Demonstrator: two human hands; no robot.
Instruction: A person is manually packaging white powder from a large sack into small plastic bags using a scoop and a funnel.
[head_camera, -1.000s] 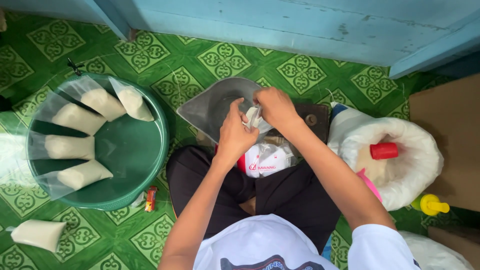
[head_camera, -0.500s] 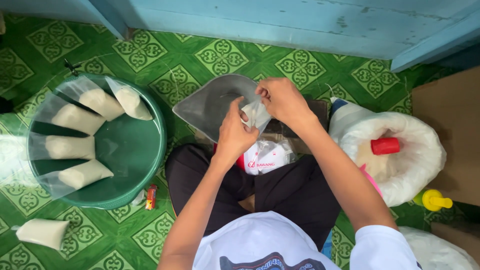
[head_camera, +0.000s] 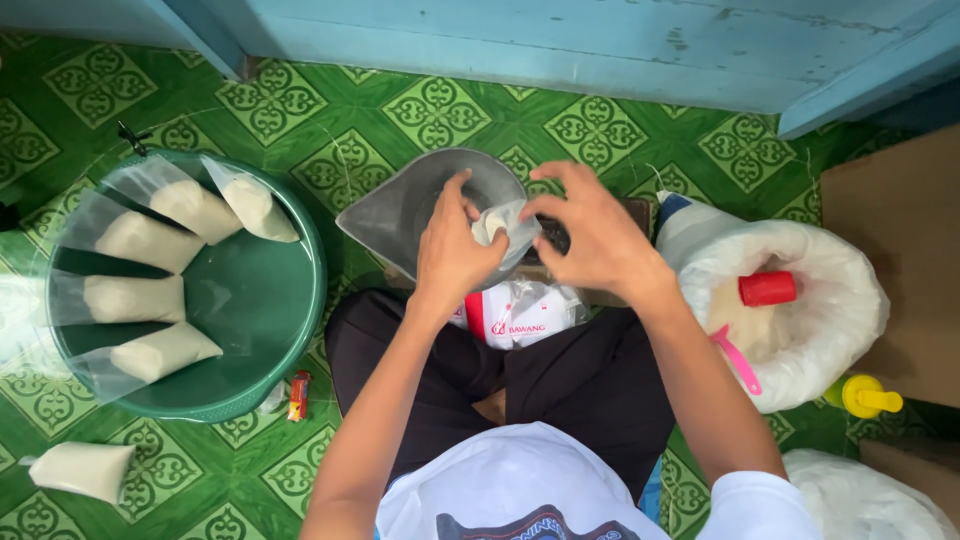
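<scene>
At the far left a filled pouch (head_camera: 82, 470) lies alone on the green patterned floor (head_camera: 300, 130). Beside it we see the green basin (head_camera: 255, 330), holding five more filled pouches (head_camera: 135, 298) fanned along its left side, and a small red wrapper (head_camera: 298, 396) just off its rim.

In the middle sits the grey metal scale pan (head_camera: 400, 205). Over its right edge our left hand (head_camera: 452, 250) has its grip closed on the small clear bag (head_camera: 505, 228), which is partly filled with white grain. The bag lies just right of that hand, between both hands, its long axis running roughly up and away from us. Our right hand (head_camera: 600, 240) touches the bag's right edge with thumb and forefinger; the other fingers are spread wide. Both hands are equally near.

Below lies a white and red packet (head_camera: 525, 315). At the right stands the open white sack (head_camera: 800, 320) with a red cup (head_camera: 768, 288) inside, then a yellow bottle (head_camera: 865, 398).
</scene>
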